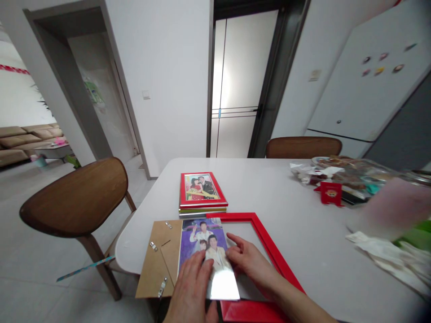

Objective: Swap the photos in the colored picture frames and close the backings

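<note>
A wedding photo (188, 240) with a purple background lies partly over a brown backing board (155, 255) with metal clips and partly over a large red picture frame (274, 242). My left hand (193, 285) rests on the photo's lower part, fingers laid flat and thumb apart near its close edge. At the photo's right edge is my right hand (249, 260), its index finger stretched out and the other fingers bent, touching the edge. Glare whitens the photo's bottom corner. Beyond it, a smaller red-framed photo (200, 190) tops a stack of frames.
All this lies on a white table (262, 193). Plastic-covered dishes (363, 172), a red paper piece (330, 194) and a white cloth (387, 258) are on the right. Wooden chairs stand at the left (77, 197) and far side (303, 147).
</note>
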Demonstrator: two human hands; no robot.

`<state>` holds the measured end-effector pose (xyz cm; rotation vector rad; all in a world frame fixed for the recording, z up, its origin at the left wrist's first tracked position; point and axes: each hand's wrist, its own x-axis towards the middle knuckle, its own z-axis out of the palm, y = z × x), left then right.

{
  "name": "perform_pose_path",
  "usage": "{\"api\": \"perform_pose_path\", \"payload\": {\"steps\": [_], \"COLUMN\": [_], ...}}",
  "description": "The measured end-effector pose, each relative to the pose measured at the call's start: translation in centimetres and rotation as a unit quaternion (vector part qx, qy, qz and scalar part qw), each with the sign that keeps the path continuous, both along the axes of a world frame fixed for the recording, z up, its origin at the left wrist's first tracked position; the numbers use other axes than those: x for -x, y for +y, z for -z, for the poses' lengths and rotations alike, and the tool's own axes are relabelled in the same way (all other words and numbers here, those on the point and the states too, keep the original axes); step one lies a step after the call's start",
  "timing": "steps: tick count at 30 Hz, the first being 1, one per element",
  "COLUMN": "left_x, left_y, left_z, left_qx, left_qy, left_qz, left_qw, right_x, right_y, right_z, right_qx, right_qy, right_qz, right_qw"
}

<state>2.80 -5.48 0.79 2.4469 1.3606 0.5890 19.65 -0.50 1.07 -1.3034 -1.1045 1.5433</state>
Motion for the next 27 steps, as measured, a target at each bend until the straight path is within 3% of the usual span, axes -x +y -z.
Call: {"api": "perform_pose_path", "payload": {"steps": [2, 5, 8, 10, 12, 15, 17, 19, 21, 22, 25, 27], "left_x": [-0.1, -0.2, -0.4, -1.0, -2.0, -4.1, -5.2, -5.5, -5.1, -4.7, -3.7, -3.4], "left_y": [0.1, 0.4, 0.4, 0.3, 0.1, -0.2, -0.1, 0.1, 0.3, 0.4, 0.4, 0.3], "left_z": [0.3, 0.1, -0.9, -1.9, -2.5, -2.5, -2.2, -2.0, -1.8, -1.8, -1.1, -0.2], "left_qx": [0.002, -0.036, -0.087, -0.085, -0.046, 0.067, 0.144, 0.186, 0.196, 0.193, 0.159, 0.126], "left_qy": [0.018, -0.012, -0.126, -0.23, -0.345, -0.493, -0.551, -0.581, -0.569, -0.542, -0.394, -0.3], "left_qz": [0.014, 0.026, 0.02, -0.014, -0.075, -0.145, -0.145, -0.117, -0.098, -0.094, -0.066, -0.002], "left_qw": [1.0, 0.999, 0.988, 0.969, 0.935, 0.855, 0.809, 0.784, 0.792, 0.812, 0.903, 0.946], "right_x": [0.5, 0.9, 1.2, 1.4, 1.5, 1.0, -0.1, -1.8, -3.9, -5.0, -7.1, -7.3], "right_y": [0.0, -0.4, -1.1, -1.5, -1.7, -1.7, -1.5, -1.3, -1.1, -1.0, -0.6, -0.3], "right_z": [-0.8, -3.2, -5.5, -5.9, -5.1, -3.4, -2.8, -3.0, -3.6, -3.8, -4.0, -3.7], "right_qx": [0.016, -0.003, -0.042, -0.043, -0.009, 0.031, 0.01, -0.015, -0.009, 0.004, 0.034, 0.029], "right_qy": [0.05, 0.091, 0.126, 0.146, 0.156, 0.202, 0.234, 0.228, 0.181, 0.146, 0.046, 0.014], "right_qz": [-0.008, -0.003, 0.009, 0.035, 0.072, 0.085, 0.099, 0.13, 0.134, 0.125, 0.077, 0.055], "right_qw": [0.999, 0.996, 0.991, 0.988, 0.985, 0.975, 0.967, 0.965, 0.974, 0.981, 0.995, 0.998]}}
